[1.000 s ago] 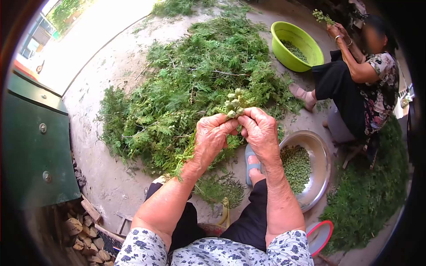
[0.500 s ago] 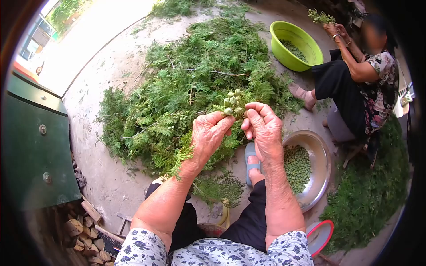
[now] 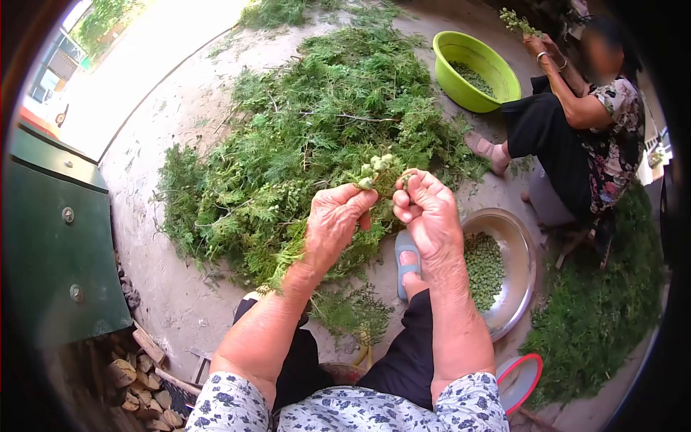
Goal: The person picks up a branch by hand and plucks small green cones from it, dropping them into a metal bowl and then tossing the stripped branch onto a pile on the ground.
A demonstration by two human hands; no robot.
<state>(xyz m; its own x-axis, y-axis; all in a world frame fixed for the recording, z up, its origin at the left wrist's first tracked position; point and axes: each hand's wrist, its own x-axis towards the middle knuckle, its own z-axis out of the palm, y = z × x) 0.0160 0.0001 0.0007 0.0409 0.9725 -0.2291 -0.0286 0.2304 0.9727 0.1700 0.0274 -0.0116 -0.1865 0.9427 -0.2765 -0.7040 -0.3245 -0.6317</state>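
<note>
My left hand (image 3: pixel 335 222) is closed, pinching a leafy evergreen sprig (image 3: pixel 291 248) between thumb and forefinger. A cluster of pale green seed cones (image 3: pixel 376 170) sticks out beyond its fingertips, and the foliage trails back along the wrist. Just right of the cluster, my right hand (image 3: pixel 426 209) has its thumb and forefinger pinched around a small green cone (image 3: pixel 407 180), mostly hidden by the fingers. Below that forearm stands a metal basin (image 3: pixel 524 266) with many picked green cones (image 3: pixel 484 270) in it. A large heap of cut evergreen branches (image 3: pixel 288 144) lies beyond both hands.
At the right a person (image 3: pixel 576 115) sits holding a sprig beside a lime-green tub (image 3: pixel 479 72). More greenery (image 3: pixel 597 317) and a red-rimmed bowl (image 3: pixel 520 385) lie at lower right. Left are a dark green panel (image 3: pixel 65 245) and chopped wood (image 3: pixel 140 389).
My right hand has drawn slightly away from the cluster, its thumb and forefinger now closed on a cone. The cluster in my left hand shows fewer cones and sits slightly lower.
</note>
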